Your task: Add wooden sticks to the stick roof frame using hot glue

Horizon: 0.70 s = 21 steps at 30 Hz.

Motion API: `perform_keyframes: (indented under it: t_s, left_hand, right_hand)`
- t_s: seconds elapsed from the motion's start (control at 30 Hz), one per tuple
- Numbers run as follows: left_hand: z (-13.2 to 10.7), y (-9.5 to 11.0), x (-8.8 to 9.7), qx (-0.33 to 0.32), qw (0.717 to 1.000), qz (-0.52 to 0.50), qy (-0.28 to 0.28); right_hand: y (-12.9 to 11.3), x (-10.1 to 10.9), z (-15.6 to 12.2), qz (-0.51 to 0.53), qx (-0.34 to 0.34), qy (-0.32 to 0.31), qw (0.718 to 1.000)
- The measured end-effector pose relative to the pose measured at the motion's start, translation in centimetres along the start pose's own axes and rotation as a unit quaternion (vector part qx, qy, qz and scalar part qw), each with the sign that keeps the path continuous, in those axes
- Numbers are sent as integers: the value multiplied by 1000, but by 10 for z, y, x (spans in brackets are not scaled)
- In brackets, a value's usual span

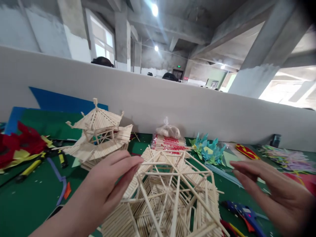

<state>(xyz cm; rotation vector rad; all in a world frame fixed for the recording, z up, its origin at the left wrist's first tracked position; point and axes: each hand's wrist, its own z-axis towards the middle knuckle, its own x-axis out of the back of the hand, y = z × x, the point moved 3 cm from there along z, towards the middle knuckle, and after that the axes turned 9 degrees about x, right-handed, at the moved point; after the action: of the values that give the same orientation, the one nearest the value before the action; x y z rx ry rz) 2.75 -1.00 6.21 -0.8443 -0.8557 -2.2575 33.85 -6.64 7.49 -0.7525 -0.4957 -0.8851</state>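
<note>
A pale wooden-stick model [178, 184] stands on the table in front of me, with an open framework of sticks on top and slatted roof panels around it. At its upper left corner, my left hand [111, 181] has fingers and thumb closed around a stick end; the exact contact is partly hidden. To the right, my right hand [274, 194] hovers in the air, apart from the model. Its fingers are loosely bent, thumb and forefinger tips slightly separated, and nothing shows between them. A finished-looking stick pavilion [98, 135] with tiered roofs stands behind my left hand.
A blue glue gun [243, 212] lies below my right hand. Behind the model sit a bag of red-tipped sticks [169, 140] and teal paper petals [207, 148]. A yellow-black cutter [31, 168] and red paper [22, 144] are left. A white partition [138, 98] runs behind.
</note>
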Motion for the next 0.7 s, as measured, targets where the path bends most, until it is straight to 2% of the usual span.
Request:
perform_keyframes:
  t_s: [0.03,0.1,0.2,0.3,0.37,0.53,0.7]
  left_hand:
    - [3,3,0,-3,1000,-10,-11]
    - [8,7,0,-4,999,-30,-25]
    - [12,11,2,-5,998,-51,-26]
    - [14,10,4,9,998,-62,-30]
    - [15,9,4,31,997,-66,-39]
    - [12,2,1,70,991,-107,-36]
    - [-4,-18,-2,137,985,-100,-32]
  right_hand:
    - [-28,-9,18,30,76,-29,996]
    - [-73,-32,45,78,217,-127,965]
    - [-102,-67,70,56,282,-194,938]
    - [-108,-91,81,32,300,-245,922]
    - [-108,-98,85,32,302,-259,917]
    - [-109,-95,88,45,298,-280,911]
    - [-98,-90,84,38,265,-325,907]
